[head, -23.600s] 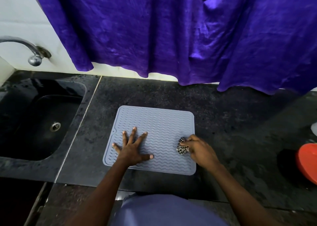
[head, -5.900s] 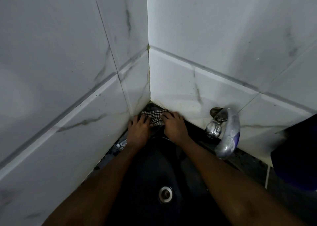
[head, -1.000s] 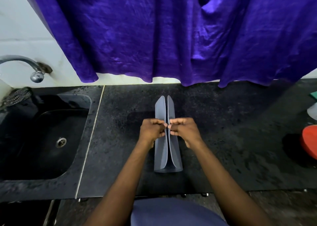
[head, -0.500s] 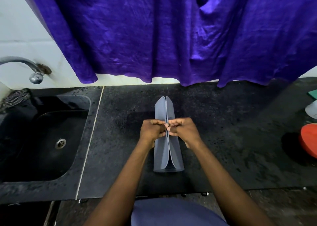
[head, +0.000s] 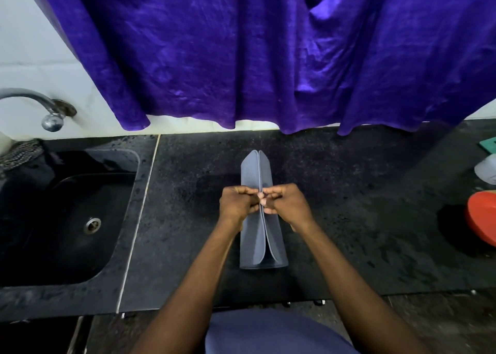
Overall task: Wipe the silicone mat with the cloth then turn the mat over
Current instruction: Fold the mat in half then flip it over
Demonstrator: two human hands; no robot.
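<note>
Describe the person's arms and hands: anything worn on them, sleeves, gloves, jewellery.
Both forearms are bare up to the bottom edge of the picture, with no sleeve in sight. The left hand and right hand wear no gloves, and no watch, bracelet or ring shows. Fingernails look short and unpainted. A blue-grey garment covers the body between the arms.

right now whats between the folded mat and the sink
Head view: only bare dark countertop with a pale seam line lies between the folded mat and the sink.
</note>
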